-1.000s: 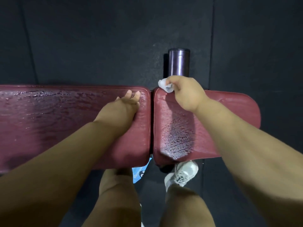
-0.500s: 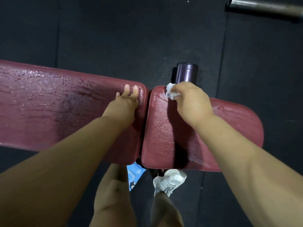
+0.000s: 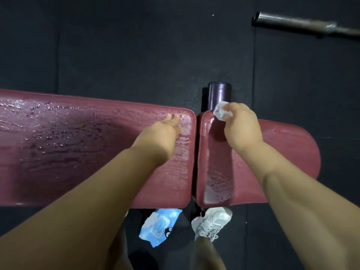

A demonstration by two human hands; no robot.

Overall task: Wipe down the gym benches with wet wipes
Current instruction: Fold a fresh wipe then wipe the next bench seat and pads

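Hands have hardly shifted in the last half second. Your left hand (image 3: 161, 133) still rests on the wet top of the long pad (image 3: 68, 149), near its far right corner, fingers stretched out, grip loose and holding nothing. Your right hand (image 3: 241, 127) stays at the far left corner of the short pad (image 3: 288, 152), at 1 o'clock from the middle of the view, its grip closed round a crumpled white wipe (image 3: 221, 112) that touches the pad's rim.

What has changed is the view. The table (image 3: 48, 182) now runs nearly level where it sloped before. More of the metal bar (image 3: 303, 26) shows on the black floor (image 3: 136, 45) at 2 o'clock, well apart from the table. A wet streak runs down the short pad from the wipe toward 6 o'clock. The dark purple cylinder (image 3: 219, 94) stands just beyond the wipe, at its 12 o'clock.

The one container is the blue and white packet (image 3: 159, 225) on the floor at 6 o'clock, its top tucked under the long pad's near edge. More of it shows than before. You cannot tell whether it is open or what it holds. Your white shoe (image 3: 211, 223) stands just beside it, at its 3 o'clock.
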